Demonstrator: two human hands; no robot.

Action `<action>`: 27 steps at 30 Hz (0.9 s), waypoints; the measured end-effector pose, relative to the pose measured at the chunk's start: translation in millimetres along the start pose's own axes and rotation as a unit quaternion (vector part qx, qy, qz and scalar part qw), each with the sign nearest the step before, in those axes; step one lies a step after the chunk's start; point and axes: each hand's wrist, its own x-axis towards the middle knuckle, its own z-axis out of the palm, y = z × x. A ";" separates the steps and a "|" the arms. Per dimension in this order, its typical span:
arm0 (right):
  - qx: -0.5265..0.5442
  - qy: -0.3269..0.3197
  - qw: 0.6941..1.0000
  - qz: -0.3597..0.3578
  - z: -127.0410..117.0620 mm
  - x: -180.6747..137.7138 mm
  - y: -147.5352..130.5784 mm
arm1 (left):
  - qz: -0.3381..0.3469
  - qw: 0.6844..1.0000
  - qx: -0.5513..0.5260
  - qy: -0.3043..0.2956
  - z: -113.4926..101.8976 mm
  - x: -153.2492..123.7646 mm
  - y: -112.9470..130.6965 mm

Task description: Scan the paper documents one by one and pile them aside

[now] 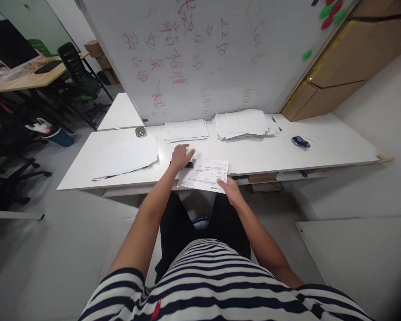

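Observation:
My right hand (233,191) grips the near right corner of a printed paper sheet (205,174), thumb on top. The sheet extends over the desk's front edge, and a row of small dark dots runs along its right side. My left hand (181,156) is just beyond the sheet's left part, fingers stretched out and apart. Beneath that hand lies a small black object (189,165), partly hidden, whose kind I cannot make out. Past my hands are a flat stack of papers (186,130) and a taller, uneven paper pile (240,124).
Larger sheets (127,156) lie on the left of the white desk (334,147). A small metallic box-like item (141,131) sits behind them. At the right is a dark blue object (300,141). A whiteboard (200,58) and cardboard boxes (347,67) stand behind.

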 end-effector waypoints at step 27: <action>-0.008 0.055 0.998 0.013 -54.3 -1.0 -80.5 | 0.064 0.990 0.092 0.087 -5.6 -54.9 -66.7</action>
